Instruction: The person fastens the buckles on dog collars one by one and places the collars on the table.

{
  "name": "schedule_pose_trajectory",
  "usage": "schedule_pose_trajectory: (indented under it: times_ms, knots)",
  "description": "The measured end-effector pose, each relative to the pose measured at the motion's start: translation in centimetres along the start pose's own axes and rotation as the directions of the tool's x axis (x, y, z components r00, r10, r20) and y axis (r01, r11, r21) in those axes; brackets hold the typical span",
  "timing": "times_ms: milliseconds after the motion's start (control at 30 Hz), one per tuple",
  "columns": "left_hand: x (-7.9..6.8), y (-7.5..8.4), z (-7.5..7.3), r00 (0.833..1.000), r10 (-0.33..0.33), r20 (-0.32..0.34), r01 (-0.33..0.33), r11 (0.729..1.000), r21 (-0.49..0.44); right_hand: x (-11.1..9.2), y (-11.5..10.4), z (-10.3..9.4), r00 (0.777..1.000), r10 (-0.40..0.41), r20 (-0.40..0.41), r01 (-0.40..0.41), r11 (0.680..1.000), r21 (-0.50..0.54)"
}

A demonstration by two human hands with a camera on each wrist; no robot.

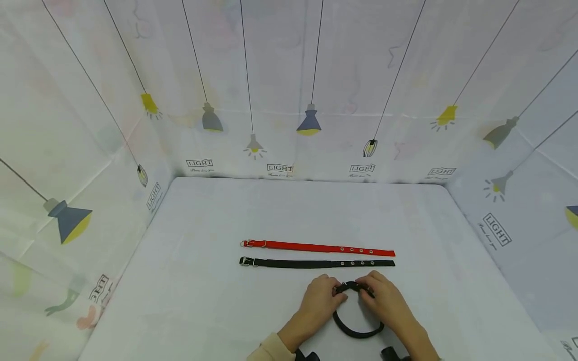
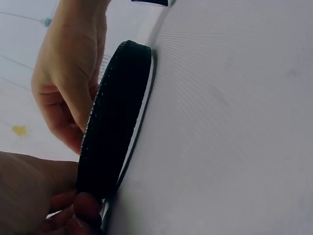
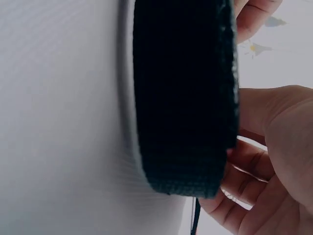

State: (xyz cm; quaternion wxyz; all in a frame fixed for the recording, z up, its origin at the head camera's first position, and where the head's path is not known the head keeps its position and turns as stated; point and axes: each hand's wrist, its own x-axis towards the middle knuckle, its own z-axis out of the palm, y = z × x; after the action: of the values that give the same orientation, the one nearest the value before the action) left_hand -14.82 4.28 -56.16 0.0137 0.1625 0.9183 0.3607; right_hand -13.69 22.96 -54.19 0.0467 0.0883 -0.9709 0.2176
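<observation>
A black collar (image 1: 356, 335) is bent into a loop near the front of the table. My left hand (image 1: 319, 301) pinches it at the loop's far left, between thumb and fingers. At the far right of the loop, my right hand (image 1: 386, 301) grips the strap the same way, a short stretch of band showing between both hands. In the left wrist view the collar's woven band (image 2: 115, 112) stands on edge close to the white surface. The right wrist view shows the wide band (image 3: 183, 98) up close, partly covering the right fingers (image 3: 244, 183).
Beyond the hands, a red collar (image 1: 307, 246) and another black collar (image 1: 298, 263) lie flat and parallel, buckles to the left, eyelets to the right. The white table (image 1: 203, 301) meets lamp-printed cloth walls (image 1: 280, 60) at the back and both sides.
</observation>
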Motion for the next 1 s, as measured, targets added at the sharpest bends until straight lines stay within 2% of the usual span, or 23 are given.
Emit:
schedule_pose_trajectory:
  times_ms: [167,233,300,333,433,500,567,733,900,1000]
  knots:
    - [0.6,-0.5,-1.1,0.999,0.014,0.046,-0.011,0.997,-0.075,1.0,0.5,-0.7,0.997,-0.068,-0.036,0.068,0.997,-0.022]
    - [0.5,-0.8,-2.0,0.999,0.038,0.022,-0.037,0.999,-0.021,1.4,0.9,-1.0,0.995,-0.07,-0.068,0.068,0.997,-0.031]
    - [0.2,-1.1,-3.1,0.996,0.081,-0.041,-0.075,0.989,0.128,1.7,1.3,-1.3,0.993,-0.049,-0.105,0.046,0.998,-0.036]
    - [0.1,-1.3,-3.7,0.991,0.103,-0.079,-0.084,0.971,0.222,1.8,1.6,-1.5,0.991,-0.042,-0.124,0.038,0.998,-0.041]
    - [-0.4,-2.3,-5.6,0.975,0.142,-0.172,-0.044,0.879,0.474,2.1,2.5,-1.7,0.987,-0.03,-0.156,0.02,0.998,-0.066]
    - [-0.7,-3.3,-6.8,0.972,0.13,-0.197,0.002,0.83,0.558,2.2,3.0,-1.8,0.986,-0.043,-0.162,0.028,0.995,-0.093]
    - [-1.0,-4.5,-8.0,0.975,0.093,-0.2,0.045,0.804,0.592,2.2,3.5,-1.7,0.987,-0.061,-0.148,0.043,0.992,-0.118]
    - [-2.0,-7.6,-9.8,0.981,0.037,-0.19,0.09,0.784,0.615,2.1,4.3,-1.2,0.989,-0.091,-0.118,0.073,0.986,-0.149]
    - [-3.2,-10.1,-10.5,0.981,0.061,-0.184,0.07,0.774,0.629,2.2,4.7,-0.8,0.985,-0.089,-0.144,0.071,0.989,-0.13]
    - [-3.5,-10.9,-10.9,0.979,0.068,-0.194,0.068,0.784,0.617,2.4,4.9,-0.8,0.985,-0.085,-0.149,0.067,0.99,-0.124]
